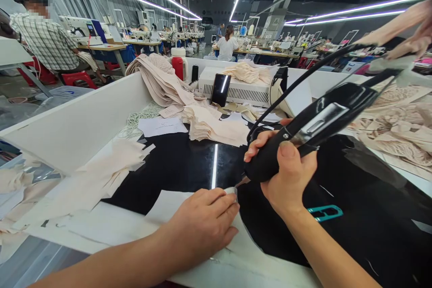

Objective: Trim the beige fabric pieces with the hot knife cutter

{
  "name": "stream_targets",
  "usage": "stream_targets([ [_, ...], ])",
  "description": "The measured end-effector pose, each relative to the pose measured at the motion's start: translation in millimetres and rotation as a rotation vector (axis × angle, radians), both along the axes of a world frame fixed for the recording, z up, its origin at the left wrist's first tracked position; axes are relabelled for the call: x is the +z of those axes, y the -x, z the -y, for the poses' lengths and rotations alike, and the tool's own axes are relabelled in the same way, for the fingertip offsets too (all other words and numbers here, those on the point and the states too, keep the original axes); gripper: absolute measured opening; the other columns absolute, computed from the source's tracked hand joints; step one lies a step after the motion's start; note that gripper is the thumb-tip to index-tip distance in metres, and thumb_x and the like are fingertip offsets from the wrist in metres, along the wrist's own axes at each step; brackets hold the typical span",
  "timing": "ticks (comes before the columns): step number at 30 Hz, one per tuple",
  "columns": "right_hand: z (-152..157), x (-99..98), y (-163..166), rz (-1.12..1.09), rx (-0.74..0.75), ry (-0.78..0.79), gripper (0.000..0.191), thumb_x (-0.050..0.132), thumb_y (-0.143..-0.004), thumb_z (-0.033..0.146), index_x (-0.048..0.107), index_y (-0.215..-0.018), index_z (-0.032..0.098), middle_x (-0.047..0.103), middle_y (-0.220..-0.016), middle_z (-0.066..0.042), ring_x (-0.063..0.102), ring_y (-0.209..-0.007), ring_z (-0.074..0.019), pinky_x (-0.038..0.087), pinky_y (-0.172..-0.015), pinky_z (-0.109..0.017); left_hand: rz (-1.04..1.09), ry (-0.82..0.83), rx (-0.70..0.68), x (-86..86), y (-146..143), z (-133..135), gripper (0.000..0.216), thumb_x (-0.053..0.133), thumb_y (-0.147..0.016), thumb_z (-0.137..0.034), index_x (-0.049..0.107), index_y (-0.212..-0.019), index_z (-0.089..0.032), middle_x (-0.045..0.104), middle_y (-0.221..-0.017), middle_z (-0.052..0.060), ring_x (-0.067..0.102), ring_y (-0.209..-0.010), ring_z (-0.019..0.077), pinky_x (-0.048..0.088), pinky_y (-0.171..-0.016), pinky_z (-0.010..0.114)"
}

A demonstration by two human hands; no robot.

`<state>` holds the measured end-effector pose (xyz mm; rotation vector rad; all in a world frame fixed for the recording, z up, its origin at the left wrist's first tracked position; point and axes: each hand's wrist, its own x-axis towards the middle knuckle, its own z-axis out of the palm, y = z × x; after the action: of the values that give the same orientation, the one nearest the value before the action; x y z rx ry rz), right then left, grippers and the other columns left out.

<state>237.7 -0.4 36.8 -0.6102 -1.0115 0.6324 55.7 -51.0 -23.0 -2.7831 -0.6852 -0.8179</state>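
My right hand (290, 175) is wrapped round a black corded hand tool (270, 157), which looks like a hot knife. Its thin metal blade (243, 182) points down and left, close to the fingertips of my left hand (209, 218). That hand is closed, with its fingers together on the edge of a white sheet (168, 200); I cannot tell whether it is cloth or paper. A small pale, translucent piece (233, 191) shows at its fingertips. Beneath lies a glossy black work surface (189, 166). Partly behind my right wrist is a teal-handled tool (339, 210).
Beige fabric stacks (216, 126) and a marked white card (162, 126) lie ahead; more fabric (111, 166) is at left. Behind stand a phone (221, 90) and a white vented box (241, 94). A low white wall (84, 121) borders the left. Another person's arm (398, 24) reaches in at upper right.
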Motion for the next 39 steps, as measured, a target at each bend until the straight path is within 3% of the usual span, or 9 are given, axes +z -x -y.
stream_targets([
  [17, -1, -0.4, 2, 0.051, -0.005, -0.001, 0.037, 0.086, -0.089, 0.051, 0.059, -0.105, 0.029, 0.067, -0.077, 0.007, 0.064, -0.053, -0.0160, 0.054, -0.049, -0.030, -0.044, 0.073, 0.021, -2.2, 5, 2, 0.041, 0.062, -0.115, -0.042, 0.072, -0.139, -0.011, 0.076, -0.145, 0.011, 0.071, -0.126, 0.0243, 0.061, -0.099, 0.037],
  [39, 0, 9.3, 2, -0.010, -0.024, 0.025, 0.044, 0.090, -0.083, 0.050, 0.063, -0.111, 0.029, 0.068, -0.073, 0.007, 0.063, -0.052, -0.0153, 0.053, -0.047, -0.028, -0.001, 0.105, 0.013, -0.6, 3, 1, 0.037, 0.063, -0.115, -0.041, 0.072, -0.133, -0.011, 0.078, -0.140, 0.008, 0.072, -0.119, 0.0244, 0.060, -0.089, 0.037],
])
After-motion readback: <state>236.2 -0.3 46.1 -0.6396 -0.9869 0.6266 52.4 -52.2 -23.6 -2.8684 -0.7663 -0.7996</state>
